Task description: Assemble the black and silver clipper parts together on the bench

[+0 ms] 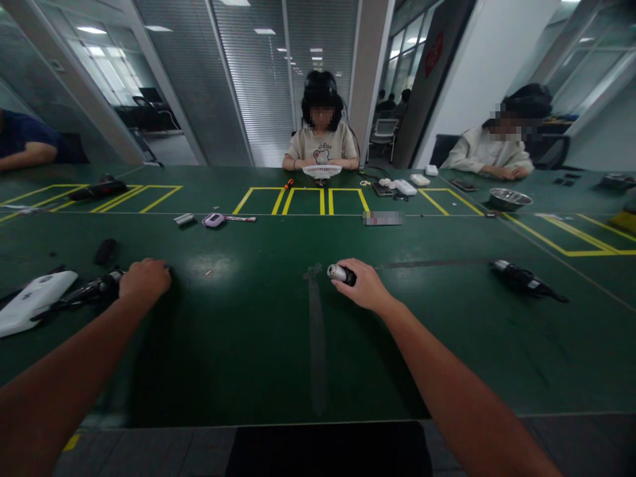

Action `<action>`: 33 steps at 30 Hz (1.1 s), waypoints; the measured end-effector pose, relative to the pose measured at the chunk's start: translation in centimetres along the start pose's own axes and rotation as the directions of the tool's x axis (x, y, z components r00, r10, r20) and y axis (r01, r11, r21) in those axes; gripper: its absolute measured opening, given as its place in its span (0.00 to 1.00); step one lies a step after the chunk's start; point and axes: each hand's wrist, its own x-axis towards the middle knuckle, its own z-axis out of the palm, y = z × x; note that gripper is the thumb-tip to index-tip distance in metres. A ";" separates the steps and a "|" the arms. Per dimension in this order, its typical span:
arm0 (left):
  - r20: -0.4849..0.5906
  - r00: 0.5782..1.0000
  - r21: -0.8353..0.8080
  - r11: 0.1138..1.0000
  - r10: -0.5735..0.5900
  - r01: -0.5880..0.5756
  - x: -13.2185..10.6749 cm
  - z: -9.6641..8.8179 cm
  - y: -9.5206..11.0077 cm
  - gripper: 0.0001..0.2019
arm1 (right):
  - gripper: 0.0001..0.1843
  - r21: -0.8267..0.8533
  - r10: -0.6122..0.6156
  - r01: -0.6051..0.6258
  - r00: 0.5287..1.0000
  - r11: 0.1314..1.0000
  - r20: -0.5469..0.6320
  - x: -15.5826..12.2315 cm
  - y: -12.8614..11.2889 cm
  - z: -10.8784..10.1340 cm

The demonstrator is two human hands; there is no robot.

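Observation:
My right hand (366, 286) is wrapped round a short silver-and-black cylinder (338, 273), whose silver end points left, just above the table's middle. At the left, my left hand (145, 283) is curled with its knuckles up; a dark bit shows past its fingertips, but what it grips is hidden. Against its wrist side lies a bundled black cable-like item (94, 290). A white flat device (37, 301) rests beyond that bundle, and a small black cylinder (106, 251) lies behind it.
The green table (238, 344) carries yellow tape outlines. A black item with a silver tip (529, 279) lies at right. Farther back are a metal bowl (510, 199), a white basket (322, 171) and a purple tagged gadget (213, 220). People (322, 142) sit across.

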 end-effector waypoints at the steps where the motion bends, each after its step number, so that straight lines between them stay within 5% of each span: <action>1: 0.011 1.000 -0.005 1.000 0.000 0.000 0.1 0.0 -0.1 0.12 | 0.19 -0.003 -0.001 0.001 1.000 1.000 0.015 0.0 0.1 0.0; 13: 0.041 0.999 -0.006 1.000 -0.005 0.005 2.5 1.0 0.3 0.27 | 0.18 -0.120 0.021 -0.009 0.995 0.993 0.100 -0.3 0.3 0.2; 23: 0.181 0.983 0.003 0.999 -0.043 0.043 3.5 0.7 1.4 0.19 | 0.18 -0.189 0.043 -0.014 0.988 0.982 0.151 -0.3 0.0 0.1; 33: 0.155 0.983 -0.025 0.995 -0.094 0.099 3.9 1.6 -0.3 0.19 | 0.18 -0.203 0.047 -0.013 0.986 0.979 0.163 -0.3 -0.1 0.2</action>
